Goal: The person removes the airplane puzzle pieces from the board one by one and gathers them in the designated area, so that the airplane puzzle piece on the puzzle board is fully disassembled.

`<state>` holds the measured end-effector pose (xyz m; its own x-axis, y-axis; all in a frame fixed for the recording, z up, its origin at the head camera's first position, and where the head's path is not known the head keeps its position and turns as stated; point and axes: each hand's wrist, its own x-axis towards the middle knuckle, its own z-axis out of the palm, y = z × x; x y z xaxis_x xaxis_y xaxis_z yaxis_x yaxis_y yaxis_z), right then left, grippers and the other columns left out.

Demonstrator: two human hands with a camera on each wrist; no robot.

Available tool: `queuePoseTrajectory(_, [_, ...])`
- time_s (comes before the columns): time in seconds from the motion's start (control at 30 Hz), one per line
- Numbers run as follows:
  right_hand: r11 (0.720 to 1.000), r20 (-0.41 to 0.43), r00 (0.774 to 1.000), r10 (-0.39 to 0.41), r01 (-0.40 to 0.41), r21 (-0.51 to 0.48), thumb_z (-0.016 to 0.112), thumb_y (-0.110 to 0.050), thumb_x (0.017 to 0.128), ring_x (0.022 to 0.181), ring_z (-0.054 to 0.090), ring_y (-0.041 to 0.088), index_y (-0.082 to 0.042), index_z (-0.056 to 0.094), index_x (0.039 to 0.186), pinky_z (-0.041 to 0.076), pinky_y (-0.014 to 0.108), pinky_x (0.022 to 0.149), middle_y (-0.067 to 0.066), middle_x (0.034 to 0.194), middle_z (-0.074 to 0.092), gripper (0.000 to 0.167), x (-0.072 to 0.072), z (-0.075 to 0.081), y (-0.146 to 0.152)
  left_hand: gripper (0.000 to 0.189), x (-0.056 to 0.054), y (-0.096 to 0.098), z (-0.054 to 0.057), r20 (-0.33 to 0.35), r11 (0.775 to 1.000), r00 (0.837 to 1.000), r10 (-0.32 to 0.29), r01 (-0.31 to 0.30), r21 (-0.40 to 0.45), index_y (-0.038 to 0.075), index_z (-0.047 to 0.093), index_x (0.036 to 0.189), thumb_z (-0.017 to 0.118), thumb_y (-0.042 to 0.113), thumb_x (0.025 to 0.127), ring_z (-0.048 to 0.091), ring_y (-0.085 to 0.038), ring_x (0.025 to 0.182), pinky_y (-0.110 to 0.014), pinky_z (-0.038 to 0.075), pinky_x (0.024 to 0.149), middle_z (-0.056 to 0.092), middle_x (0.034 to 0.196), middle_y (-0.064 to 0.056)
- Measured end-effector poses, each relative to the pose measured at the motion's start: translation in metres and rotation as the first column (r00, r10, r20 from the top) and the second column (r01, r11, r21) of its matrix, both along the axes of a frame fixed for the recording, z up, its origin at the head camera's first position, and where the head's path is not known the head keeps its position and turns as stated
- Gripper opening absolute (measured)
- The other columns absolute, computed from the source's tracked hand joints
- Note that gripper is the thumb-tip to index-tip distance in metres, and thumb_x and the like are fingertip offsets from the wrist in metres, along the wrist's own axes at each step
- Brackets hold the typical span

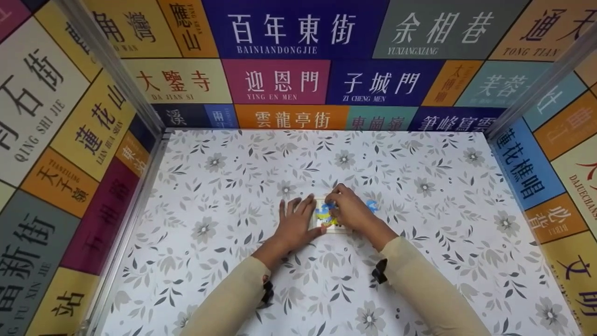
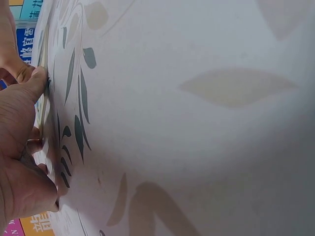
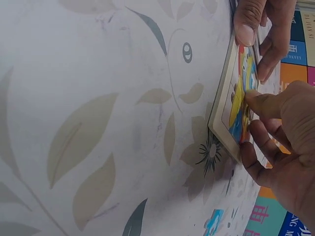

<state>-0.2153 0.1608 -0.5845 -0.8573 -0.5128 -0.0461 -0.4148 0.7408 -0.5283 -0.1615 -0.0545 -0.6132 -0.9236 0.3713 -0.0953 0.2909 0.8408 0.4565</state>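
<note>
A small wooden jigsaw puzzle board (image 1: 345,230) with a pale raised frame lies on the patterned table, with yellow, blue and red picture pieces (image 3: 237,105) inside. The left hand (image 1: 296,225) lies along the board's left side, fingers spread and fairly straight; its thumb (image 3: 245,33) touches the near edge. Over the board, the right hand (image 1: 350,207) pinches a blue puzzle piece (image 1: 328,206) with bent fingers. That piece is mostly hidden by the fingers. In the left wrist view the board (image 2: 44,105) shows only as a thin edge beside the left hand (image 2: 22,128).
A loose blue puzzle piece (image 1: 371,205) lies on the table just right of the board, behind the right wrist. Panels with large printed characters (image 1: 275,81) wall in the table (image 1: 233,289) at the back and both sides.
</note>
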Motion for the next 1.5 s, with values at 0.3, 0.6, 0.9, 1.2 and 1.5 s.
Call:
queuePoseTrajectory(0.3, [0.996,0.05,0.996,-0.072,0.075,-0.047,0.078,0.001,0.095,0.109,0.065,0.036,-0.006,0.073,0.125,0.056,0.055,0.099,0.016,0.119,0.07,0.031,-0.002,-0.001,0.001,0.086,-0.002,0.001,-0.001,0.017,1.0,1.0,-0.004,0.004,-0.002,0.013,0.038,0.173,0.062,0.063,0.107,0.029,-0.038,0.165,-0.075,0.012,0.133,0.028,0.185,-0.003])
queuePoseTrajectory(0.6, [0.995,0.049,0.996,-0.078,0.082,-0.065,0.077,0.006,0.086,0.106,0.061,0.035,-0.007,0.072,0.122,0.054,0.055,0.096,0.015,0.113,0.07,0.039,-0.005,-0.003,0.004,0.086,-0.002,0.001,-0.003,0.001,1.0,1.0,-0.005,0.005,0.007,0.012,0.04,0.172,0.064,0.063,0.106,0.031,-0.039,0.163,-0.076,0.014,0.132,0.031,0.183,-0.004])
queuePoseTrajectory(0.9, [0.996,-0.188,0.979,0.078,-0.071,0.045,0.072,0.003,0.096,0.12,0.056,0.038,-0.017,0.077,0.128,0.043,0.069,0.104,0.01,0.123,0.069,0.038,0.004,-0.004,0.017,0.088,0.001,0.0,-0.01,0.017,1.0,1.0,-0.006,0.006,-0.008,0.013,0.039,0.172,0.06,0.066,0.106,0.031,-0.039,0.163,-0.077,0.014,0.132,0.03,0.184,-0.004])
queuePoseTrajectory(1.2, [0.992,-0.237,0.968,0.086,-0.062,0.106,0.078,-0.002,0.095,0.126,0.055,0.038,-0.019,0.08,0.126,0.036,0.076,0.118,0.01,0.123,0.069,0.035,0.003,0.001,0.04,0.088,0.0,-0.001,-0.006,0.013,1.0,1.0,-0.01,0.01,0.019,0.01,0.038,0.172,0.06,0.064,0.107,0.031,-0.041,0.163,-0.078,0.013,0.132,0.03,0.184,-0.006])
queuePoseTrajectory(1.5, [0.997,-0.189,0.982,0.023,-0.009,0.074,0.08,0.0,0.094,0.124,0.054,0.041,-0.014,0.079,0.124,0.035,0.077,0.112,0.013,0.124,0.068,0.034,0.002,0.01,0.08,0.087,-0.002,-0.001,-0.002,0.014,1.0,1.0,-0.017,0.016,0.026,0.012,0.037,0.173,0.062,0.063,0.107,0.03,-0.041,0.164,-0.078,0.011,0.132,0.028,0.184,-0.006])
